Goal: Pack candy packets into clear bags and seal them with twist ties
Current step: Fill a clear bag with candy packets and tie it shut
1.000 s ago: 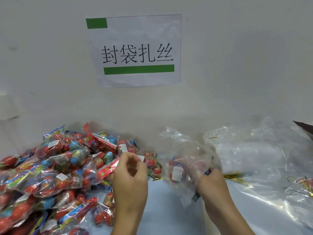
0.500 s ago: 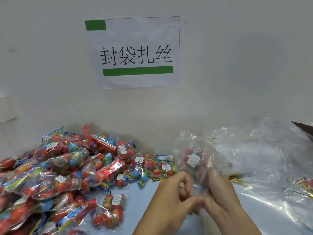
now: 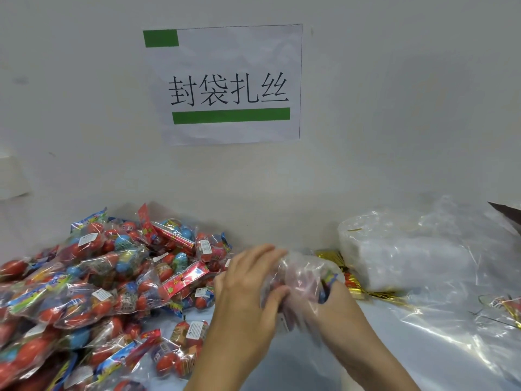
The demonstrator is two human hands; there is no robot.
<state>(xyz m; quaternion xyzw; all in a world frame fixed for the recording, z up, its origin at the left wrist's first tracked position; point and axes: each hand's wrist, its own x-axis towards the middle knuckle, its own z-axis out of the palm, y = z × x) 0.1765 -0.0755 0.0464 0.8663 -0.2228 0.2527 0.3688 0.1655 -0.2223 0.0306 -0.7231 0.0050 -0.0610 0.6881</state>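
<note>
A clear bag (image 3: 300, 280) with candy inside sits low over the table between both hands. My left hand (image 3: 245, 303) grips its left side, thumb pressed into the plastic. My right hand (image 3: 335, 314) holds its right side from below; the bag and motion blur hide the fingers. A large heap of candy packets (image 3: 107, 280), red and blue in clear wrappers, covers the table's left. Gold twist ties (image 3: 352, 280) lie just right of the held bag.
A stack of empty clear bags (image 3: 403, 258) in loose plastic lies at the right against the wall. More gold ties (image 3: 507, 306) lie at the far right. A paper sign (image 3: 225, 83) hangs on the wall. The pale blue table (image 3: 296, 371) shows between my arms.
My left hand left the candy heap and joined my right hand on the bag. The bag, held up half a second ago, has come down and lies bunched between both hands.
</note>
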